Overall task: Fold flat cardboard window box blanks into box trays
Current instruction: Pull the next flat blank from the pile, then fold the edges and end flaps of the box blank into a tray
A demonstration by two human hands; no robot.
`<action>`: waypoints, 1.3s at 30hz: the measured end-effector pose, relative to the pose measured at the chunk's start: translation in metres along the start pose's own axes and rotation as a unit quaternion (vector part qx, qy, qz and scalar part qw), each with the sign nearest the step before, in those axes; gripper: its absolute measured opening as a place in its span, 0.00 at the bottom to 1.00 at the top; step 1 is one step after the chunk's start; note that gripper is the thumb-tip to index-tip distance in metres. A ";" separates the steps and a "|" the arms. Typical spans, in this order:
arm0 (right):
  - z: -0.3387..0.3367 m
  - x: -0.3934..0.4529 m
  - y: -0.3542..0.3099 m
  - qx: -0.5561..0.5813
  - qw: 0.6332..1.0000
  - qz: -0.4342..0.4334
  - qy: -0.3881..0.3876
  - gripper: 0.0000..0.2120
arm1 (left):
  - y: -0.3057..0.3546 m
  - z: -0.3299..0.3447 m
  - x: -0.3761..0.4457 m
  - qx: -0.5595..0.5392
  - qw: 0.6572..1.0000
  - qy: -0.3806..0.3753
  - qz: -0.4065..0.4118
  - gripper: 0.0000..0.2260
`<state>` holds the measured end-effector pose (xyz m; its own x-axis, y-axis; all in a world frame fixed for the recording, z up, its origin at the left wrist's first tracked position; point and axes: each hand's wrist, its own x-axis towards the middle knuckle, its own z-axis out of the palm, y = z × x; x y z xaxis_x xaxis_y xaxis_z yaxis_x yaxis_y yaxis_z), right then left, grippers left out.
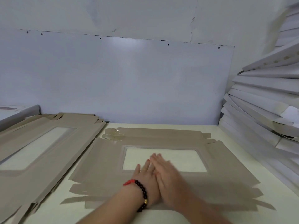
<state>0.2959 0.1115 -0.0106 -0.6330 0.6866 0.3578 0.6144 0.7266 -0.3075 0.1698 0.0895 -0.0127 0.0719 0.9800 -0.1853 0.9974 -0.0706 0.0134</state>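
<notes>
a flat window box blank [161, 183] lies spread on the worktop [234, 131] in the lower centre of the frame, no panel raised yet. the left hand [146, 180] and right hand [166, 173] lie side by side on it at the near edge of the window, fingers straight and holding nothing; the right is blurred. this looks like smoothing before the first fold. next, lifting a side flap along its crease. more blanks [40, 147] sit at left, folded trays [262, 101] at right.
</notes>
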 end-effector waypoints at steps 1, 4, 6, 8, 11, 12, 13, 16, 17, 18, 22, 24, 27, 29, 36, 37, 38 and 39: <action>0.011 -0.002 -0.001 0.041 0.999 0.016 -0.031 0.24 | 0.001 0.011 0.002 0.010 1.000 -0.012 0.001 0.32; 0.026 -0.014 0.028 -0.065 0.986 0.036 -0.146 0.31 | -0.016 0.038 0.000 0.001 1.000 0.014 -0.023 0.33; 0.020 -0.018 0.052 -0.145 0.968 0.032 -0.204 0.32 | -0.035 0.046 -0.005 -0.007 0.999 0.037 -0.024 0.36; 0.009 -0.026 0.076 -0.144 0.959 0.071 -0.232 0.32 | -0.059 0.049 -0.010 -0.009 0.998 0.044 -0.040 0.40; -0.010 -0.041 0.113 -0.174 0.949 0.132 -0.225 0.32 | -0.099 0.051 -0.021 -0.011 0.994 0.052 -0.093 0.44; -0.017 -0.047 0.124 -0.183 0.946 0.152 -0.221 0.31 | -0.111 0.051 -0.025 -0.011 0.993 0.055 -0.108 0.44; -0.022 -0.051 0.134 -0.191 0.941 0.172 -0.219 0.31 | -0.123 0.051 -0.029 -0.012 0.991 0.057 -0.122 0.44; -0.039 -0.065 0.158 -0.201 0.927 0.235 -0.212 0.31 | -0.148 0.052 -0.037 -0.010 0.987 0.051 -0.151 0.43; -0.044 -0.070 0.164 -0.204 0.922 0.253 -0.210 0.31 | -0.154 0.052 -0.038 -0.009 0.986 0.046 -0.159 0.42; -0.049 -0.073 0.169 -0.207 0.918 0.268 -0.208 0.31 | -0.158 0.051 -0.040 -0.008 0.985 0.042 -0.164 0.40; -0.061 -0.087 0.183 -0.217 0.905 0.312 -0.193 0.31 | -0.172 0.048 -0.042 -0.009 0.984 0.022 -0.179 0.37; -0.066 -0.094 0.188 -0.221 0.896 0.339 -0.183 0.31 | -0.178 0.048 -0.042 -0.008 0.982 0.021 -0.186 0.37; -0.077 -0.099 0.194 -0.233 0.878 0.379 -0.179 0.32 | -0.187 0.046 -0.043 -0.001 0.981 0.006 -0.194 0.37; -0.093 -0.092 0.190 -0.293 0.848 0.386 -0.212 0.26 | -0.190 0.036 -0.038 0.022 0.979 -0.012 -0.204 0.36; -0.074 0.028 0.122 -0.290 0.934 0.181 -0.100 0.16 | -0.108 -0.020 0.041 0.053 0.993 0.064 -0.081 0.23; -0.056 0.045 0.107 -0.193 0.968 0.136 -0.087 0.17 | -0.090 -0.022 0.055 0.041 0.995 0.075 -0.055 0.22; -0.038 0.060 0.093 -0.111 0.986 0.093 -0.081 0.18 | -0.073 -0.022 0.068 0.027 0.996 0.083 -0.034 0.21; -0.022 0.072 0.080 -0.051 0.994 0.059 -0.076 0.19 | -0.060 -0.020 0.080 0.009 0.996 0.086 -0.022 0.21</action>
<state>0.3095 0.2188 0.0097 -0.6131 0.7681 0.1846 0.7282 0.6401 -0.2450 0.1158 0.1759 -0.0089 0.0292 0.9995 -0.0145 0.9995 -0.0294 -0.0096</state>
